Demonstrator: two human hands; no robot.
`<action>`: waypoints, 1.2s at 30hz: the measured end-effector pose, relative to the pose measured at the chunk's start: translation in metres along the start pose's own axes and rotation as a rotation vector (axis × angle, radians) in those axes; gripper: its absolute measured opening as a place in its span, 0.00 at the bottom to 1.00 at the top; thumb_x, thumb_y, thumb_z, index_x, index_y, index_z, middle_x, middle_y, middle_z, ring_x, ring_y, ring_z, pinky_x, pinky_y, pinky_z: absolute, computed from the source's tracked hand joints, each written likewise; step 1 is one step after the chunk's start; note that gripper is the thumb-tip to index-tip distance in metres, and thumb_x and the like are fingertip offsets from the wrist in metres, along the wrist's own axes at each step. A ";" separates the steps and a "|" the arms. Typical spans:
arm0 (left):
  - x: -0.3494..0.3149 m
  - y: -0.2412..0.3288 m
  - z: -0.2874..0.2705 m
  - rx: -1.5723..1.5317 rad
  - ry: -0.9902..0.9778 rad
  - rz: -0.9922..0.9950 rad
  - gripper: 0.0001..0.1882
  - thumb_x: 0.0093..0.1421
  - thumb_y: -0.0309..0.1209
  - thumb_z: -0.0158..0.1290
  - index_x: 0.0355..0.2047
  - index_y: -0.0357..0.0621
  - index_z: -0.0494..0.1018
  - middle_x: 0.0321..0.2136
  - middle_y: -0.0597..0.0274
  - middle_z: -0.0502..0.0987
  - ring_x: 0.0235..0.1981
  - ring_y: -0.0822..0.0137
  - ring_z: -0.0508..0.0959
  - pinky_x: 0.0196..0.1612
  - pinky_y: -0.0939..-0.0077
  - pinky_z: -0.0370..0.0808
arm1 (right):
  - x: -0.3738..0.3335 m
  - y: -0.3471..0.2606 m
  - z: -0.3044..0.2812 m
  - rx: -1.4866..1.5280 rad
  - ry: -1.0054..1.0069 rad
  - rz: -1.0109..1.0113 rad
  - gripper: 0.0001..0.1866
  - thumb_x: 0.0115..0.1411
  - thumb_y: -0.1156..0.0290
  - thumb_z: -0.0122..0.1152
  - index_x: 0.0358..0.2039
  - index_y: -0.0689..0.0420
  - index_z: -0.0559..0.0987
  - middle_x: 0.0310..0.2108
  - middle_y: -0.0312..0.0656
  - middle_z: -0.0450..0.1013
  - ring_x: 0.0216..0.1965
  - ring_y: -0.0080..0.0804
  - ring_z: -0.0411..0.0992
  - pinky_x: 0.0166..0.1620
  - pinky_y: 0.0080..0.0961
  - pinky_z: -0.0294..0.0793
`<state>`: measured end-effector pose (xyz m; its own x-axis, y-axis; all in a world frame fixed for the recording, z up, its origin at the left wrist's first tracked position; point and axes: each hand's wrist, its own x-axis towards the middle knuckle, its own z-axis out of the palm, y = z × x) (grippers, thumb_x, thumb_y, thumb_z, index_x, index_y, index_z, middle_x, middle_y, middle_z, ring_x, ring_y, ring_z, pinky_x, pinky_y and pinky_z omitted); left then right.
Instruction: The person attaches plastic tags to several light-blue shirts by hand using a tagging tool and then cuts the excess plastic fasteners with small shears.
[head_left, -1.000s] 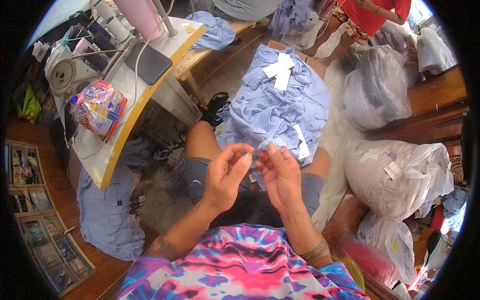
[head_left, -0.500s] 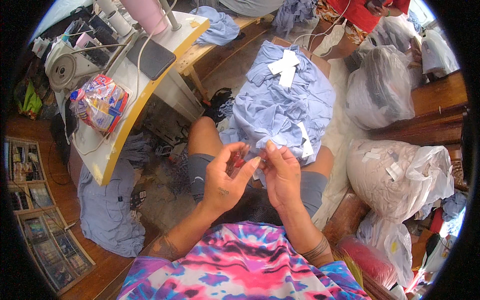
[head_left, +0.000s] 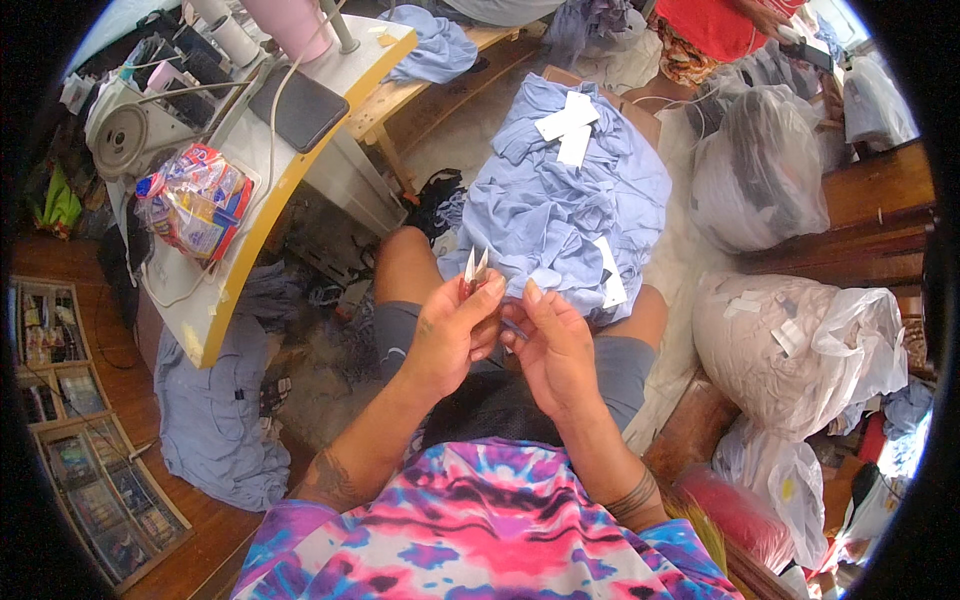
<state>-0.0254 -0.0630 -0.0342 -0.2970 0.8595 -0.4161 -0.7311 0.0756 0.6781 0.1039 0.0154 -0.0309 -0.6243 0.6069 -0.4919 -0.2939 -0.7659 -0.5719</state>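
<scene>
A heap of light blue cloth [head_left: 560,205] lies in front of me, between and beyond my knees. White paper tags [head_left: 568,128] rest on its far part, and another white tag [head_left: 609,272] is on its near right side. My left hand [head_left: 450,325] is closed around small thread snips [head_left: 477,266], their pointed blades sticking up, slightly apart. Close beside it, my right hand [head_left: 556,350] pinches the near edge of the blue cloth between thumb and fingers. The inner fingers of both hands are partly hidden.
At left stands a yellow-edged sewing table [head_left: 225,310] with a machine, a dark phone [head_left: 300,107] and a snack package [head_left: 195,205]. Stuffed plastic bags [head_left: 765,350] line the right. Blue garments [head_left: 215,420] lie on the floor at left. A person in red [head_left: 715,30] is at far right.
My left hand has turned and drawn back a little, and the snips' blades now point up in view. My right hand stays near the cloth edge. The person in red has shifted.
</scene>
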 end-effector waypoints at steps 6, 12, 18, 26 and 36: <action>-0.002 0.004 0.001 -0.093 -0.009 -0.067 0.10 0.72 0.41 0.54 0.40 0.50 0.71 0.24 0.77 0.66 0.16 0.85 0.59 0.16 0.87 0.55 | 0.000 -0.004 -0.001 0.040 -0.023 0.050 0.08 0.70 0.64 0.64 0.35 0.53 0.78 0.37 0.34 0.78 0.43 0.23 0.76 0.44 0.24 0.72; -0.015 0.005 -0.002 0.331 0.109 0.143 0.11 0.72 0.38 0.52 0.46 0.43 0.74 0.26 0.77 0.69 0.22 0.85 0.62 0.24 0.85 0.59 | 0.005 -0.001 0.000 0.010 -0.012 -0.041 0.08 0.69 0.65 0.65 0.36 0.55 0.77 0.41 0.38 0.79 0.46 0.28 0.77 0.46 0.26 0.74; -0.036 0.002 -0.007 0.724 0.057 0.330 0.16 0.72 0.34 0.52 0.50 0.32 0.74 0.38 0.58 0.78 0.37 0.72 0.76 0.42 0.76 0.74 | 0.010 0.004 0.012 0.023 0.006 -0.109 0.09 0.69 0.66 0.65 0.37 0.57 0.76 0.43 0.42 0.79 0.46 0.31 0.77 0.50 0.30 0.75; -0.034 0.003 -0.004 0.737 0.110 0.319 0.17 0.71 0.35 0.53 0.50 0.33 0.76 0.32 0.58 0.79 0.33 0.73 0.76 0.38 0.75 0.73 | 0.012 0.009 0.010 -0.019 0.012 -0.119 0.10 0.69 0.66 0.65 0.37 0.58 0.76 0.43 0.44 0.80 0.44 0.31 0.77 0.51 0.31 0.76; -0.031 0.003 -0.009 0.683 0.114 0.294 0.14 0.70 0.34 0.54 0.48 0.34 0.77 0.29 0.65 0.77 0.30 0.77 0.73 0.34 0.78 0.70 | 0.015 0.018 0.007 -0.069 -0.022 -0.179 0.08 0.71 0.66 0.62 0.44 0.56 0.78 0.47 0.43 0.80 0.48 0.29 0.78 0.53 0.30 0.74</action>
<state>-0.0239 -0.0942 -0.0243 -0.5101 0.8377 -0.1953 -0.0793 0.1802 0.9804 0.0840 0.0092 -0.0446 -0.5824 0.7270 -0.3638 -0.3519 -0.6289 -0.6933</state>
